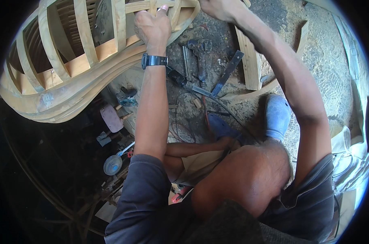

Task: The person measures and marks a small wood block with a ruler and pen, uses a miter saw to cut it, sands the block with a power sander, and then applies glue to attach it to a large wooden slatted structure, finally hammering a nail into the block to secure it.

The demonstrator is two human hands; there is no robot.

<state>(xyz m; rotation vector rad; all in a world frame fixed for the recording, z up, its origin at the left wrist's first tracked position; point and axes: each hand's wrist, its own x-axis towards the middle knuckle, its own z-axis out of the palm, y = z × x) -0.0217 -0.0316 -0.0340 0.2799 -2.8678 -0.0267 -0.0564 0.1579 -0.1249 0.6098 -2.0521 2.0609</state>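
Note:
A large curved wooden frame (pixel 46 101) with slats (pixel 84 32) set across it fills the upper left. My left hand (pixel 153 26), with a watch on its wrist, is closed over the frame near its right end, thumb showing at the top rail. At the top edge, just right of the frame's rounded end, is my right hand (pixel 217 9). Its fingers look curled, but the picture's edge cuts them off and what they hold is hidden. Below, on the floor, a power drill (pixel 201 59) and a metal try square (pixel 228 74) lie between my arms.
A wooden board (pixel 249 65) and curved wood strips (pixel 302 38) lie on the dusty floor near my right arm. Cables run toward my blue clogs (pixel 278 116). Left of my left forearm are a pinkish block with a handle (pixel 111 118) and a small blue fan (pixel 112 164).

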